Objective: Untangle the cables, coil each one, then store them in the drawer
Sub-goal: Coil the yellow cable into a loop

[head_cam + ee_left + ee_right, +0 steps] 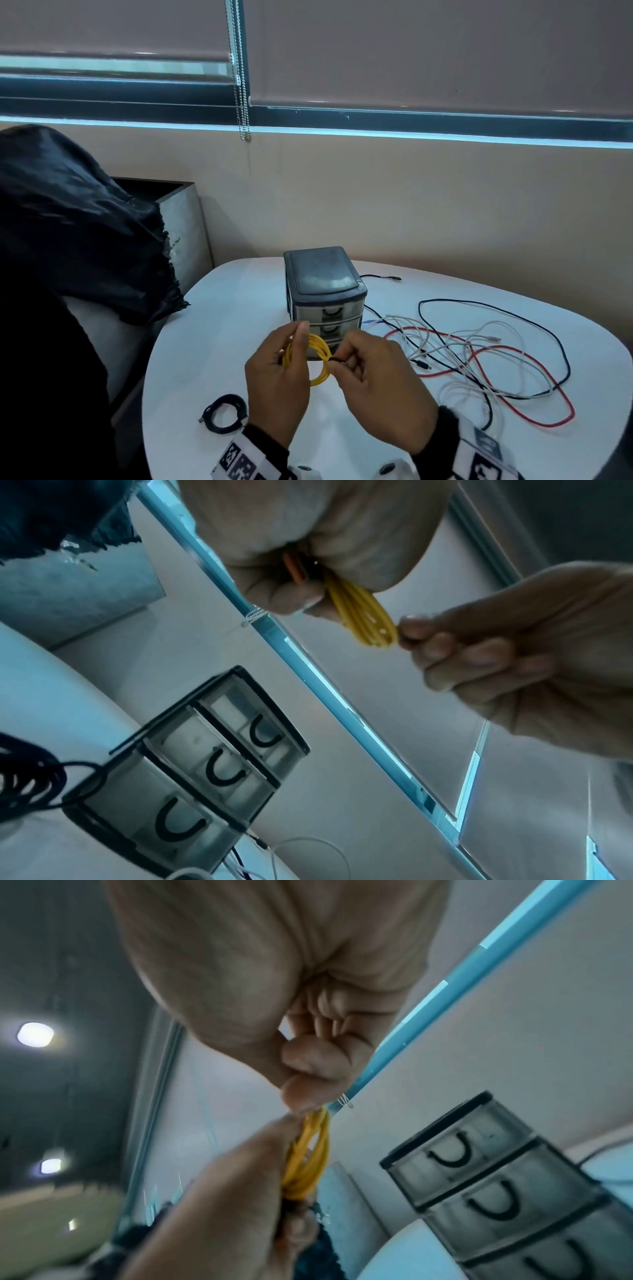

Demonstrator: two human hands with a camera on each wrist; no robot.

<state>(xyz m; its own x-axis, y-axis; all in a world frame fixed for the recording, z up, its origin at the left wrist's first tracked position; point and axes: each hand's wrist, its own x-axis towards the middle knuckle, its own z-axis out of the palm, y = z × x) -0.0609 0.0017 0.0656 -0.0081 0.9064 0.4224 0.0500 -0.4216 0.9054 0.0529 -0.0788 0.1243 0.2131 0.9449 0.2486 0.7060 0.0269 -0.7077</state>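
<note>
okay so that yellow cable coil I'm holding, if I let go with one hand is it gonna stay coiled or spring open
The yellow cable coil would probably loosen: no tie is visible on it, and both the left hand and right hand pinch its loops together. It looks thin and light, so it should not sag much. The black coil lying on the table holds its shape, so this one might too.

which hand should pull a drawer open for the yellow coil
Right, probably. The left hand grips the bulk of the yellow coil, while the right hand only pinches its edge, so it can let go without the loops springing apart. The drawer unit, all drawers closed, stands just beyond both hands.
</note>
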